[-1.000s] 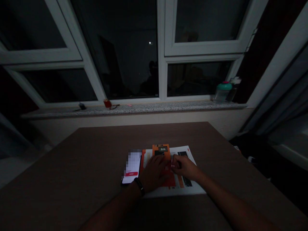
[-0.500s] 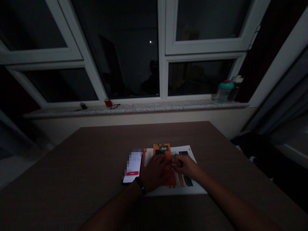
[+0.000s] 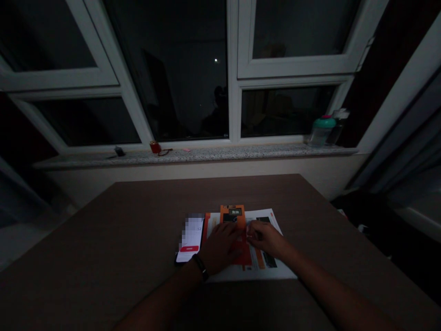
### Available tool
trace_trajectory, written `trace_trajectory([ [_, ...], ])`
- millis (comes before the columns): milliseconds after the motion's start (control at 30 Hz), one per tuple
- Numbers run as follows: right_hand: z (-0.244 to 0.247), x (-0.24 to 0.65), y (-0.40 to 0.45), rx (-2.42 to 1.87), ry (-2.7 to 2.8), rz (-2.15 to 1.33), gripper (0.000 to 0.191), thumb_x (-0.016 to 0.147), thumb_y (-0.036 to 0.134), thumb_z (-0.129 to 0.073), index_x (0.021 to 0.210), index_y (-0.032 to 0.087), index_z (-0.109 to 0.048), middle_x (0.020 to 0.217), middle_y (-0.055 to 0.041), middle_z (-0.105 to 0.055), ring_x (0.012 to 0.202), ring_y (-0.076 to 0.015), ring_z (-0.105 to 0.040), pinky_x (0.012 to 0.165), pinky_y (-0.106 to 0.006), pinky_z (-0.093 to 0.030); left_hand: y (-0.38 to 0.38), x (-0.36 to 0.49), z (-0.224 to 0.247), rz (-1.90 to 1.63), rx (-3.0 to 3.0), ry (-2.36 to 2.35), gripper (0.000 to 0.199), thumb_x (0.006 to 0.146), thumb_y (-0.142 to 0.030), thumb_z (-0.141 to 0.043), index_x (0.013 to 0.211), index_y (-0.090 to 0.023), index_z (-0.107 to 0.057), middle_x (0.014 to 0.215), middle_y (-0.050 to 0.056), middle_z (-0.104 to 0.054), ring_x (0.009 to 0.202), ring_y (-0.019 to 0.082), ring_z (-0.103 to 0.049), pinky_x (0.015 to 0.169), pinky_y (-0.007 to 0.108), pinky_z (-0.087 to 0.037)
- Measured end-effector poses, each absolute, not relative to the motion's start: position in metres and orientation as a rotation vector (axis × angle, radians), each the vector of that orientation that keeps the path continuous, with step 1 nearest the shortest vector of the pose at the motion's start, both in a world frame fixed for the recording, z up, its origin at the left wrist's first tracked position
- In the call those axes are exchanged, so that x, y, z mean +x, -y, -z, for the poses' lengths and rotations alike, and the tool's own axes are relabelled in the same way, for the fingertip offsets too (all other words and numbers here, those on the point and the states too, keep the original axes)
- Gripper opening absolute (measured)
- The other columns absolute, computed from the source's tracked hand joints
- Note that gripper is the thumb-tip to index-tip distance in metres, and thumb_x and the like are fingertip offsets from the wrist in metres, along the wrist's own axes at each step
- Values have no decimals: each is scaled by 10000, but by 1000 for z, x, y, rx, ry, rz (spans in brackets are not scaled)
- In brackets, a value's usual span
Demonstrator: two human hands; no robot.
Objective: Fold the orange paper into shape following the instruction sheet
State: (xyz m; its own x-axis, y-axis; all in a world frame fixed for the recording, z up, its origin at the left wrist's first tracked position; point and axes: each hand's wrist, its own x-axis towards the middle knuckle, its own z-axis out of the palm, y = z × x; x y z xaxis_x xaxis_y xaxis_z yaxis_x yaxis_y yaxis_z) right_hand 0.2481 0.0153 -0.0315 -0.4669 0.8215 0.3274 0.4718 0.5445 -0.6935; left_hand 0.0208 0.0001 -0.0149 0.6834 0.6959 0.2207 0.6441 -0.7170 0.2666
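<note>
My left hand [image 3: 220,246] lies flat with fingers stretched over an orange-and-red leaflet [image 3: 232,212], covering its middle. A dark band [image 3: 200,266] circles that wrist. Beside the leaflet's right edge, my right hand [image 3: 265,236] is closed in a pinch; what sits between its fingertips is too small and dim to make out. Under the leaflet is a larger white printed sheet [image 3: 251,274] with orange blocks and dark pictures. Left of the sheet, a phone [image 3: 190,239] with a lit screen and a red button lies close to my left hand.
The brown table [image 3: 144,220] reaches toward a wall below a stone windowsill [image 3: 213,154]. On the sill stand a small red jar [image 3: 155,147], a small dark object [image 3: 119,151] and a teal-lidded bottle [image 3: 322,131] beside a clear one. Dark items lie beyond the table's right edge.
The leaflet has shifted very slightly to the right. Both hands stay in nearly the same place, the left still flat and the right still pinched.
</note>
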Motion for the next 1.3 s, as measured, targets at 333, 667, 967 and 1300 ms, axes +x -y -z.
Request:
trace_trajectory([
  [333,34,246,-9,-1089,2155,-634,173,735,91,-631,709,199,-497,694,31,-523,638,-128,-504,581,-217,-348,1,20,21,-345,2716,-1222,511,950,-336,-557,1432,-261,-403,1549,109,-313,1421,300,-288,1148,538,-243],
  [667,27,245,-6,-945,2214,-769,192,712,72,-618,680,196,-475,720,25,-522,622,-116,-499,563,-205,-347,-1,19,27,-331,2729,-1219,599,930,-354,-579,1466,-253,-332,1566,118,-283,1460,297,-208,1162,549,-212],
  [967,35,241,-12,-1060,2068,-691,187,742,102,-591,680,203,-446,678,37,-494,614,-118,-477,575,-213,-343,-1,19,28,-344,2721,-1214,548,942,-379,-558,1440,-244,-375,1556,120,-299,1452,307,-226,1155,569,-220],
  [1300,26,246,0,-982,2178,-920,227,699,130,-641,620,193,-437,666,39,-511,598,-107,-476,550,-206,-337,-1,18,28,-325,2739,-1214,586,936,-358,-570,1464,-247,-341,1568,120,-273,1457,307,-209,1160,555,-217],
])
